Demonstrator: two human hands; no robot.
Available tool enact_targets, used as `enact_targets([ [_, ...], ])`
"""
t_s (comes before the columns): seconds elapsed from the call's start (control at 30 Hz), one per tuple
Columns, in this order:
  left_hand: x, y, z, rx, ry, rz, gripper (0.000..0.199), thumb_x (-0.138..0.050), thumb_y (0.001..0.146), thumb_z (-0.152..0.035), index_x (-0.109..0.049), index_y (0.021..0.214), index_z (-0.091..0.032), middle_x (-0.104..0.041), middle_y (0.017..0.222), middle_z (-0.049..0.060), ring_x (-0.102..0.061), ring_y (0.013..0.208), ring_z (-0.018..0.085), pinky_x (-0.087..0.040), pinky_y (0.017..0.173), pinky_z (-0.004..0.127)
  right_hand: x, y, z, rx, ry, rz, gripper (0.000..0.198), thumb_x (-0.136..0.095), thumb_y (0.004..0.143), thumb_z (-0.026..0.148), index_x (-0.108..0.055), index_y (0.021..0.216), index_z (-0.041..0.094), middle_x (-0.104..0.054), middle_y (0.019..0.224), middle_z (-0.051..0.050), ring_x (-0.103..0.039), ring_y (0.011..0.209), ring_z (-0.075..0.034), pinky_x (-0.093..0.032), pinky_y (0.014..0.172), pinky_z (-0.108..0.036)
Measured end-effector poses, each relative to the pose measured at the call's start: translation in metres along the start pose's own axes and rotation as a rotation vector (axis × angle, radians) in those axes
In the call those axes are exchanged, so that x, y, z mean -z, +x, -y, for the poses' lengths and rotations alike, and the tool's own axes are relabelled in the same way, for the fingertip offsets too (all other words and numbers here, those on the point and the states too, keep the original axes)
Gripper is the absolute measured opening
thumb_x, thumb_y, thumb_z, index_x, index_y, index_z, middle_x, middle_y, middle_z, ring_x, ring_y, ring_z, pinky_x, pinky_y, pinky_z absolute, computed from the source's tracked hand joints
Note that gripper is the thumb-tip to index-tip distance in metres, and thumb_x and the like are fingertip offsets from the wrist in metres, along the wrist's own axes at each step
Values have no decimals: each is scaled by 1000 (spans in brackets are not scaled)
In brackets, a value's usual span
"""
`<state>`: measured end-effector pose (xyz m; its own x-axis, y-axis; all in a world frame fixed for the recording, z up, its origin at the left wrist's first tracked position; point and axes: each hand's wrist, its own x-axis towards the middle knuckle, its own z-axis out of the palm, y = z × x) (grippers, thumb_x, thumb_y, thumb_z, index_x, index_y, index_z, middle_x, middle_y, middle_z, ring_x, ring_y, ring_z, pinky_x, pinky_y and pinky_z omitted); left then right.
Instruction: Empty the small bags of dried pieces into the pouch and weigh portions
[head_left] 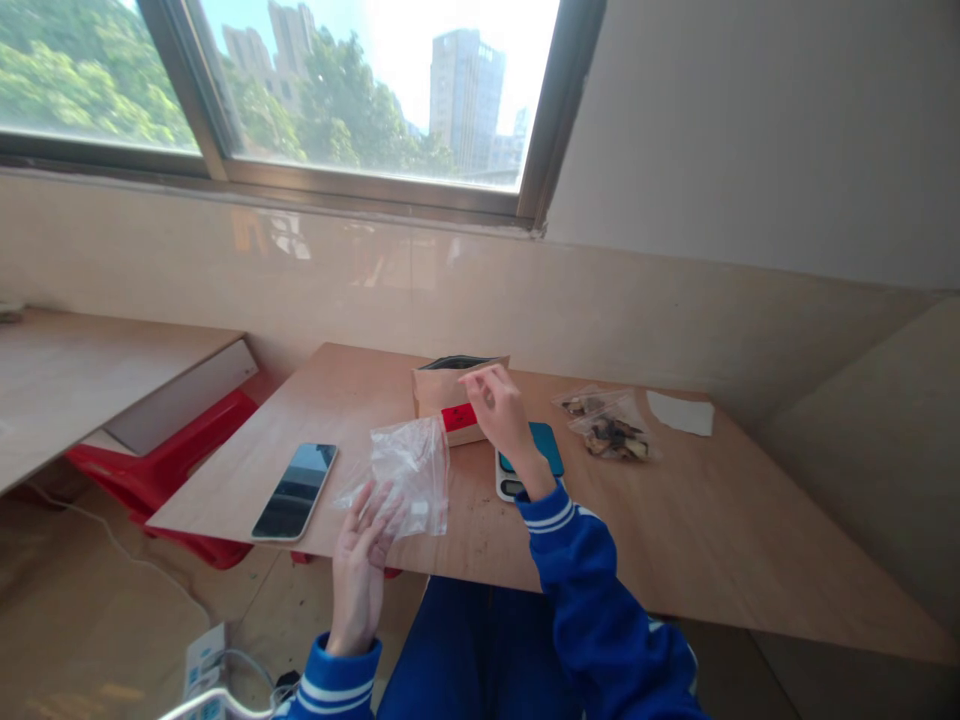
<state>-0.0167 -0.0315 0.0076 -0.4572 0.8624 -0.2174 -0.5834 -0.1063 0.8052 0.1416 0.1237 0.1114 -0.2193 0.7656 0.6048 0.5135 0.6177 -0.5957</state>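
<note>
The right hand (501, 412) hid part of the paper bag (433, 392), and its wrist covered some of the scale (547, 447), whose reading could not be made out. The paper bag's contents were out of sight. It was tan with a red label and a dark, gaping mouth, near the table's (675, 530) far edge. The clear plastic (409, 450) lay before it, crumpled and shiny – how many bags, I could not tell. The left hand (365, 555), fingers loosely spread, overlapped its near left edge; the right had bent fingers in front of the paper bag – whether they gripped anything was unclear. The hands were well apart. A phone (296, 492) lay to the left, packets (616, 438) of dark-and-pale pieces and a white sheet (681, 413) to the right.
</note>
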Motion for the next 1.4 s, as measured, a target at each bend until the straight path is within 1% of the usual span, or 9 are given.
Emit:
enact_targets([
  [0.23,0,-8,5,26,-3,131,55,-64,74,-26,-57,128,-27,-53,141,7,-58,120,30,-48,100,44,-10,-84,10,-461,408,629,69,-64,83,51,-34,136,20,-62,112,-10,-65,84,-20,-51,78,-36],
  [0.43,2,7,10,121,246,53,59,-67,71,-58,-63,114,-19,-68,110,11,-67,77,20,-54,62,30,-20,-113,5,-537,663,505,69,-69,75,17,-31,132,24,-61,112,-7,-66,92,-19,-53,83,-36],
  [0.67,-6,30,3,-112,468,116,49,-73,66,-57,-64,91,-17,-59,73,-2,-35,44,4,-26,39,17,-13,-132,-12,-603,783,473,73,-76,71,27,-34,132,25,-65,98,-3,-67,80,-17,-56,75,-35],
  [0.77,-1,48,-16,-166,562,138,49,-68,71,-58,-64,98,-17,-62,78,0,-35,44,5,-27,39,18,8,-126,-52,-509,561,368,60,-64,83,37,-35,134,23,-65,99,-4,-67,83,-17,-56,76,-34],
  [0.87,16,76,-30,-164,732,178,52,-70,66,-58,-69,97,-16,-66,77,5,-43,50,10,-35,45,22,45,-104,-112,-415,-142,124,31,-46,90,36,-55,115,18,-65,107,-9,-64,96,-19,-53,82,-34],
  [1.0,33,98,-31,-430,1007,-6,49,-72,64,-51,-68,96,-14,-65,103,15,-60,89,29,-47,85,44,101,-70,-187,-486,-450,-22,37,-38,85,18,-60,111,6,-57,119,-25,-50,120,-31,-36,104,-48],
  [1.13,26,86,-9,-762,1227,71,40,-52,85,-40,-61,117,-18,-55,121,17,-51,117,33,-35,102,51,130,-49,-228,-465,-600,62,47,-40,78,9,-60,121,9,-52,135,-21,-39,132,-32,-30,109,-50],
  [1.23,19,73,17,-677,1404,307,29,-46,88,-32,-63,110,-23,-58,120,13,-56,110,29,-41,96,47,136,-41,-245,-433,-667,183,49,-45,74,5,-65,117,17,-58,133,-16,-40,133,-32,-29,109,-53],
  [1.4,24,77,49,-522,1617,365,33,-51,85,-22,-60,116,-21,-59,128,15,-56,114,30,-40,95,48,141,-42,-256,-420,-770,249,32,-54,75,9,-70,103,13,-64,119,-22,-49,122,-37,-24,105,-62],
])
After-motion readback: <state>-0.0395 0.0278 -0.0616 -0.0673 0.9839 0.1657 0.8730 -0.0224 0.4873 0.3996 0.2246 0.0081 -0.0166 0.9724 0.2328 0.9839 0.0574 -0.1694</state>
